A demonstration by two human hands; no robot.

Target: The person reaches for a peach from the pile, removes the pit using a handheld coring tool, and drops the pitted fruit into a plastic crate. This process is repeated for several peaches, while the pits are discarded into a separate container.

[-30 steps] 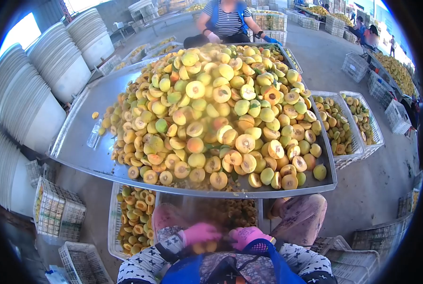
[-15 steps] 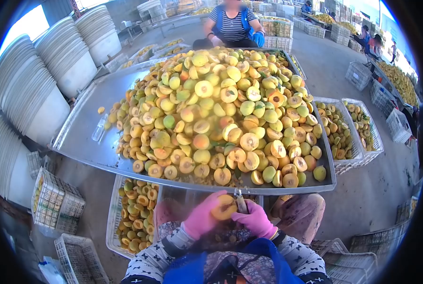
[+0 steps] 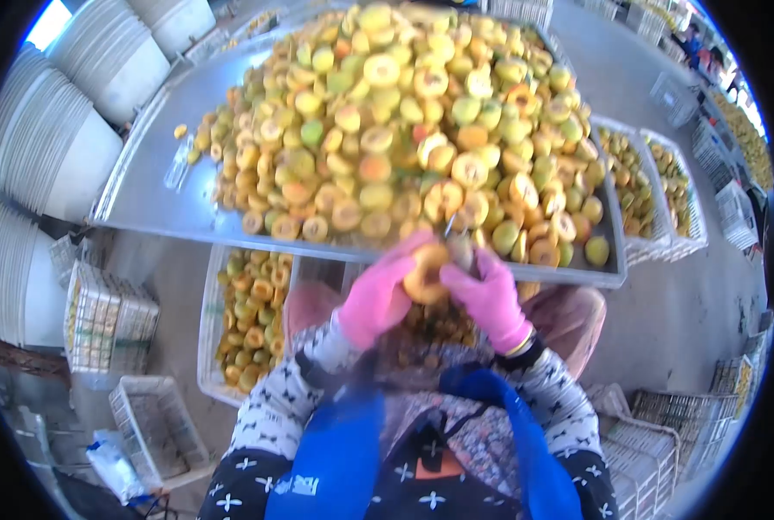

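My left hand [image 3: 375, 302], in a pink glove, holds a cut yellow peach half [image 3: 427, 274] just in front of the metal table's near edge. My right hand [image 3: 496, 305], also in a pink glove, is closed around the handle of a small hand tool [image 3: 460, 250] with a thin metal tip that points up. Its thumb is close to the peach half; blur hides whether the tool touches the flesh. Beyond both hands, a large heap of halved peaches [image 3: 374, 165] covers much of the metal table [image 3: 148, 204]. Many show their cut faces.
A crate of peach halves [image 3: 207, 347] stands below the table at left, with more filled crates [image 3: 661, 221] at right. A clear plastic bottle [image 3: 177, 165] lies on the table. White tubs [image 3: 110, 82] are stacked at left. Another crate [image 3: 163, 433] sits lower left.
The view has tilted downward, so the heap sits higher and the person opposite is mostly out of sight. Both hands appear higher and nearer the table edge, still with the peach half and tool.
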